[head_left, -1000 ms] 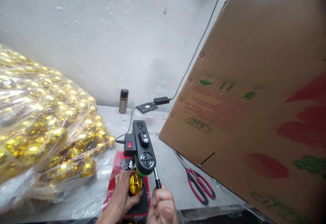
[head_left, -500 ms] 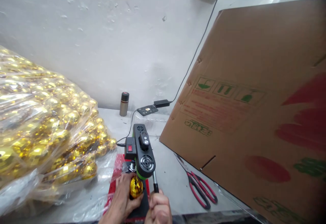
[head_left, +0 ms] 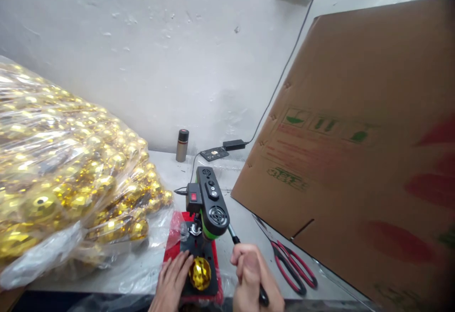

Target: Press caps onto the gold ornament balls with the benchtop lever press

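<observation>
A small black and green drill press [head_left: 212, 203] stands on a red and black base [head_left: 195, 244]. One shiny gold ball [head_left: 200, 273] sits on the front of that base, below and in front of the machine's head. My left hand [head_left: 173, 276] lies beside the ball on its left, fingers extended and fingertips at the base, not wrapped round the ball. My right hand [head_left: 254, 274] is closed round the black grip of the lever [head_left: 235, 237] on the machine's right side.
A clear plastic bag [head_left: 85, 174] full of gold balls fills the left. Red-handled scissors [head_left: 293, 267] lie right of the machine, beside a large cardboard box [head_left: 341, 151]. A small bottle [head_left: 182, 145], a dark phone-like object [head_left: 214, 154] and a power adapter [head_left: 234, 145] are near the wall.
My left hand has loosened from the ball, which now sits farther forward, away from the machine's head. My right hand has swung the lever outward to the right. The view has shifted slightly.
</observation>
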`<state>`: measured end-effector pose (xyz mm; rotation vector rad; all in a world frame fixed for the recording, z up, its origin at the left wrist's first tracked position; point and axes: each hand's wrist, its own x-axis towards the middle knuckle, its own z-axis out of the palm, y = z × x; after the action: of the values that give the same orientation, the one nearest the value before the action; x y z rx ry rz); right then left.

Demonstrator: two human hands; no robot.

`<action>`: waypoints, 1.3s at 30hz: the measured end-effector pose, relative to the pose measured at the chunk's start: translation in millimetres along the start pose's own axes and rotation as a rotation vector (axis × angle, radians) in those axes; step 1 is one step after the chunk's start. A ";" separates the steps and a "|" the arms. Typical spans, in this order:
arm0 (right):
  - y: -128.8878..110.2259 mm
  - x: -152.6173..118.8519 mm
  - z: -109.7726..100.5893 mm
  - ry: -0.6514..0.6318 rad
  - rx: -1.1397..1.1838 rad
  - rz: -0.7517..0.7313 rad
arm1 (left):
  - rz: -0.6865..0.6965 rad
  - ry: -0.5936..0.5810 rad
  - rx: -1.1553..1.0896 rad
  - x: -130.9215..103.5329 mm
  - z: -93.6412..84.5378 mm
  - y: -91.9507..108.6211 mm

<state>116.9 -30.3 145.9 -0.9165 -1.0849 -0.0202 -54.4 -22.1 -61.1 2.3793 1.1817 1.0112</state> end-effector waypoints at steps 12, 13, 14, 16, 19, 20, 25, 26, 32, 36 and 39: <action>7.4 -23.1 12.7 0.189 0.016 -0.001 | -0.281 0.403 0.644 52.7 -96.4 -30.5; 7.7 -23.2 12.4 0.189 0.017 -0.001 | -0.320 0.353 0.705 60.2 -98.4 -29.2; 8.2 -23.4 12.2 0.181 0.015 0.004 | -0.354 0.291 0.757 65.2 -99.9 -28.6; 9.1 -23.8 12.3 0.181 0.014 0.005 | -0.403 0.156 0.809 68.2 -101.3 -29.6; 9.4 -23.6 13.6 0.197 0.021 -0.006 | -0.441 0.074 0.753 60.7 -98.8 -35.2; 9.3 -23.2 14.0 0.200 0.029 -0.014 | -0.430 0.087 0.698 57.1 -96.6 -37.5; 12.3 -24.2 11.0 0.153 0.049 -0.060 | -0.314 0.162 0.286 48.6 -78.9 -45.8; 14.4 -25.5 9.4 0.145 0.051 -0.060 | -0.320 0.139 0.221 49.5 -75.1 -45.9; 22.5 -30.1 2.4 0.113 0.102 -0.065 | -0.507 0.336 -0.171 62.7 -65.2 -24.7; 8.2 -15.9 4.1 0.092 0.061 0.002 | -0.812 0.345 -0.824 68.9 -57.9 8.0; -4.8 -0.3 5.1 0.016 0.029 0.032 | -1.028 0.282 -1.264 70.5 -40.7 27.7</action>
<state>110.8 -30.2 149.4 -0.9066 -1.0528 0.0147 -37.9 14.4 14.9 0.5501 1.0741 1.1360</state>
